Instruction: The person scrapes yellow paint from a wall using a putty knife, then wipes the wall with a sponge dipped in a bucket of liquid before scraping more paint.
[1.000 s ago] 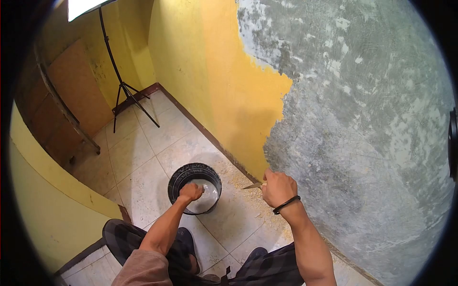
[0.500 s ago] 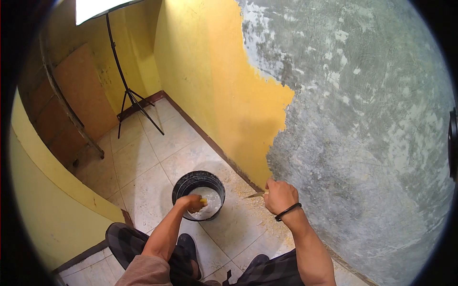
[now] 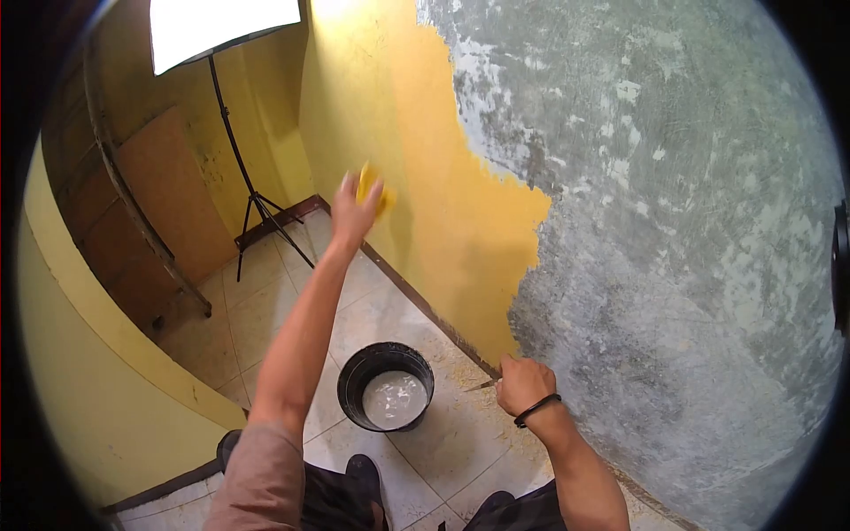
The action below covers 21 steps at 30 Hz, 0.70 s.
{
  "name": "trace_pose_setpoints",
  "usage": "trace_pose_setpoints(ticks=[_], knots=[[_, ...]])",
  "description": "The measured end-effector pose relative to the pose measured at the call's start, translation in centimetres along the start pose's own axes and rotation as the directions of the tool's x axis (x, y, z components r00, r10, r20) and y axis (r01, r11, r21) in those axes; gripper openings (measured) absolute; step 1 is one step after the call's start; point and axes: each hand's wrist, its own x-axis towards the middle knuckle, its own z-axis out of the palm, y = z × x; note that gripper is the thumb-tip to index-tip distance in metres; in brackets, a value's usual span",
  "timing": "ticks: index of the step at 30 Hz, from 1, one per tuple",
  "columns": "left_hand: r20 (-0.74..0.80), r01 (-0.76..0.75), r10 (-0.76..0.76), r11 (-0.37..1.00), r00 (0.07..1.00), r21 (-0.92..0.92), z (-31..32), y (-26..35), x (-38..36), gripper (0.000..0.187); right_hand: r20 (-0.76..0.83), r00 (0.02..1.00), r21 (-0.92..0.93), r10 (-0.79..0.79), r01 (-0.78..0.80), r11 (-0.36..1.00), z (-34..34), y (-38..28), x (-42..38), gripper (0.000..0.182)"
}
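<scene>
My left hand (image 3: 356, 211) is raised in front of the yellow wall (image 3: 425, 177), its fingers closed round a yellow sponge (image 3: 381, 196), slightly blurred. Below it on the tiled floor stands a black bucket (image 3: 352, 400) holding cloudy whitish liquid (image 3: 394, 399). Low beside the wall, right of the bucket, my right hand (image 3: 526, 387) is closed on a pointed scraper (image 3: 483, 385); its handle is mostly hidden in the fist. The wall's right part is bare grey plaster (image 3: 655, 221) with whitish patches.
A lamp (image 3: 221, 31) on a black tripod (image 3: 235, 146) stands in the back corner. A wooden pole (image 3: 133, 199) leans near a brown panel (image 3: 173, 186) at the left. Pale flakes (image 3: 500, 416) litter the floor along the wall. A low yellow wall (image 3: 115, 354) borders the left side.
My left hand has come up out of the bucket with the sponge and moved up toward the yellow wall. My right hand still holds the scraper low; the view has shifted slightly.
</scene>
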Motion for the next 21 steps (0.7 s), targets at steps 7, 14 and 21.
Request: trace_pose_setpoints(ticks=[7, 14, 21], knots=[[-0.464, -0.471, 0.392, 0.880, 0.795, -0.064, 9.7, 14.7, 15.0, 0.022, 0.060, 0.998, -0.022, 0.003, -0.002, 1.000, -0.2, 0.0, 0.6, 0.021], [-0.485, -0.420, 0.449, 0.891, 0.750, 0.174, 15.2, 10.3, 3.8, 0.007, -0.003, 0.998, 0.011, 0.058, -0.058, 0.998, -0.7, 1.7, -0.3, 0.018], [-0.240, -0.035, 0.038, 0.999, 0.970, 0.017, 17.3, 1.4, -14.9, 0.008, -0.197, 0.960, 0.048, 0.197, -0.191, 0.980, -2.8, 3.9, -1.6, 0.017]])
